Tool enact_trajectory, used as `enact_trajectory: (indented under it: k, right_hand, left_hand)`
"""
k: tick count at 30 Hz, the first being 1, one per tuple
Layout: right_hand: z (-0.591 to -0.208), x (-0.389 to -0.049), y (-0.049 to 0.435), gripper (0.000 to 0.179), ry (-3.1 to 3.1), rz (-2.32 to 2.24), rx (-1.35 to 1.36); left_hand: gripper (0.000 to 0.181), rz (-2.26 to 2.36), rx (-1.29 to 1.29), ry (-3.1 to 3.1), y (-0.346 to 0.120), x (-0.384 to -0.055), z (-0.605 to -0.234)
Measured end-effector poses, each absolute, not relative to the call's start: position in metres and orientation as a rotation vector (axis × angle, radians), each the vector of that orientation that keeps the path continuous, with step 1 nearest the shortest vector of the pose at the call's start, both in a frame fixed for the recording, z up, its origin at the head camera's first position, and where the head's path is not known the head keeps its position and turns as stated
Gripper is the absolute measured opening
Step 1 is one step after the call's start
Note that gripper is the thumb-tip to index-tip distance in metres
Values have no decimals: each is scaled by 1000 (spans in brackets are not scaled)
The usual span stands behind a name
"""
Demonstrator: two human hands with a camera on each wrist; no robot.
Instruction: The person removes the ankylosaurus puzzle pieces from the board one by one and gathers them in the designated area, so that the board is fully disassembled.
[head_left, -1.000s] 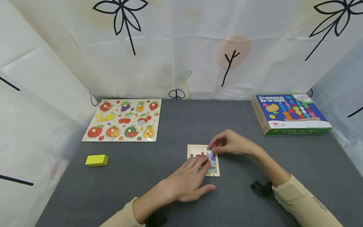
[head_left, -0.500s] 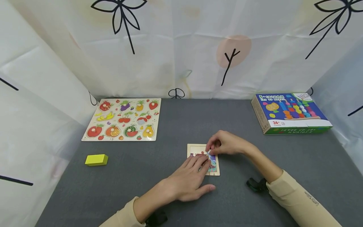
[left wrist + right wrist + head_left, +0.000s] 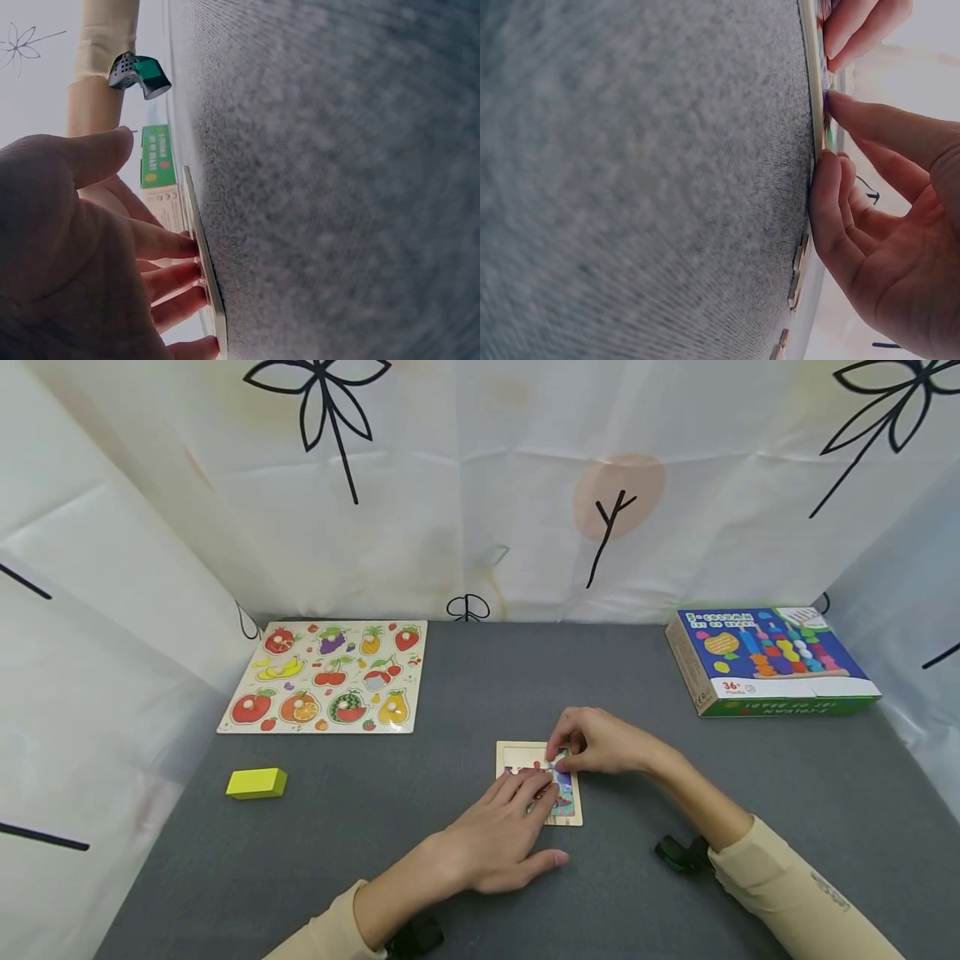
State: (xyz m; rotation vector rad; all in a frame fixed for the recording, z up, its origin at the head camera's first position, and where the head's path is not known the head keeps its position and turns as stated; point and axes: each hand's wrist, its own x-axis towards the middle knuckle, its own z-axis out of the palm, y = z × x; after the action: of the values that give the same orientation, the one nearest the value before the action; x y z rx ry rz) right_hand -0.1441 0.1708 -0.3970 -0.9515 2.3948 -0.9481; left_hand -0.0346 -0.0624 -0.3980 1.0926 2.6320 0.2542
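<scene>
Head view: right hand (image 3: 603, 741) has edged leftward over the puzzle (image 3: 521, 754).

Puzzle (image 3: 521, 755), pale wood tone with purple-and-teal picture; board (image 3: 356, 680), far left, cream with red, yellow, green and purple fruit; block (image 3: 255, 783), left, plain yellow; box (image 3: 772, 660), far right, blue, white and green; table (image 3: 450, 693), grey; cloth (image 3: 480, 485), white with black leaf drawings; sleeves (image 3: 802, 893), beige.
</scene>
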Motion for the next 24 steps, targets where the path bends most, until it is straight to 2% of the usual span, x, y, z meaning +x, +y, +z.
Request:
enact_trajectory:
  k: [24]
  right_hand:
    - [-397,-142,183,19,2311,-1116,-845]
  left_hand:
    - [75,259,1074,2607,-62,-35,-400]
